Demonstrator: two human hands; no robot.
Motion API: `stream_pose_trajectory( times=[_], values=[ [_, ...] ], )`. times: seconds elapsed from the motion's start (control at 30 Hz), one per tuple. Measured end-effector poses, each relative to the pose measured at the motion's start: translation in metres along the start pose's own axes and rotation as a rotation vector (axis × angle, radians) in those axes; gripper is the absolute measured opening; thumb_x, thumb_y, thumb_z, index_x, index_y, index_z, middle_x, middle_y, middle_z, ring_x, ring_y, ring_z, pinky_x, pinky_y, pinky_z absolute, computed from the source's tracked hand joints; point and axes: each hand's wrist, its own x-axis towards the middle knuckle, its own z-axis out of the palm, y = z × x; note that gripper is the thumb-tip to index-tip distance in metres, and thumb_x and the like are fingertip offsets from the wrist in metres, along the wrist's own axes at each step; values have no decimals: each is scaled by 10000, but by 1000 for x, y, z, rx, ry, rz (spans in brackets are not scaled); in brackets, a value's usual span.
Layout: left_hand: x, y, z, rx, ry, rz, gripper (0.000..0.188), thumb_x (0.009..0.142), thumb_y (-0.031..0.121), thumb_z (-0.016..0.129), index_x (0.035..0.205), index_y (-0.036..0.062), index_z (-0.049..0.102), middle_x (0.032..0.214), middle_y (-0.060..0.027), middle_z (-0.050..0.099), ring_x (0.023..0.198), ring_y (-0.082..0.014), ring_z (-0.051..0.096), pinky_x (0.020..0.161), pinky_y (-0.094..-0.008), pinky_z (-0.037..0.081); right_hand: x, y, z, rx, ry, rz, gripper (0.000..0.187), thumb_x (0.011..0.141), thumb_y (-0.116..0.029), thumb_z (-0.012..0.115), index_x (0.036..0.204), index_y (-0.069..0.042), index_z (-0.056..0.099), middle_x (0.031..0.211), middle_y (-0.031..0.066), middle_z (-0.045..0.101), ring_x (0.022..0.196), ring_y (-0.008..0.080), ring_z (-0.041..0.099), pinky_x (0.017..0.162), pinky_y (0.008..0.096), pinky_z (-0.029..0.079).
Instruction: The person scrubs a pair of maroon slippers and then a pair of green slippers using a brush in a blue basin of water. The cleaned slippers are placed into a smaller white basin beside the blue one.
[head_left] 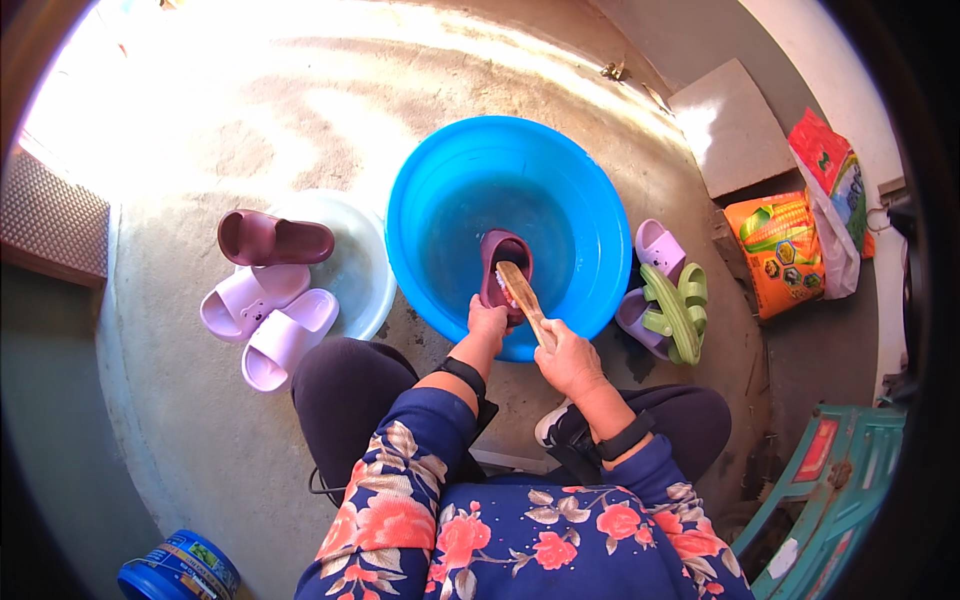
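Observation:
Over a big blue basin (pixel 410 215) of water, my left hand (pixel 487 325) grips one end of a maroon slipper (pixel 508 243). My right hand (pixel 570 362) is closed round the handle of a wooden scrubbing brush (pixel 517 283). The brush's pale bristles touch the inside of the slipper. A second maroon slipper (pixel 300 242) lies left of the basin, partly across the rim of a pale, see-through basin (pixel 383 270). Two lilac slippers (pixel 290 335) rest just below it. My left fingers are partly hidden behind the slipper.
Right of the blue basin, green slippers (pixel 672 312) lie on lilac ones (pixel 658 243). Farther right stand an orange bag (pixel 775 250), a red and white bag (pixel 832 190) and a flat board (pixel 730 130). A green plastic stool (pixel 830 500) is at lower right, a blue bucket (pixel 180 570) at lower left.

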Motion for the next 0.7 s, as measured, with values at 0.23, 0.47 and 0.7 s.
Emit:
stream_pose_trajectory(
  times=[0.23, 0.47, 0.7],
  values=[
    [-15, 0, 3, 274, 42, 88, 464, 686, 38, 552, 1127, 64, 410, 986, -127, 528, 766, -250, 582, 520, -330, 524, 61, 10, 28, -51, 5, 16, 349, 678, -220, 523, 1012, -119, 509, 904, 199, 578, 836, 377, 545, 724, 426, 441],
    [-32, 13, 1, 341, 83, 50, 601, 687, 31, 563, 1237, 40, 319, 1062, -155, 499, 811, -253, 582, 545, -320, 537, 104, 19, 50, -20, -62, 123, 379, 686, -227, 533, 1047, -129, 470, 954, 204, 566, 888, 376, 533, 750, 415, 437],
    [-21, 1, 1, 225, 68, 95, 528, 709, 48, 608, 1179, 31, 368, 1007, -140, 528, 762, -231, 590, 516, -316, 529, 105, 29, 53, 64, -69, 48, 385, 693, -226, 516, 1058, -133, 437, 942, 210, 567, 886, 385, 534, 758, 441, 429]
  ],
)
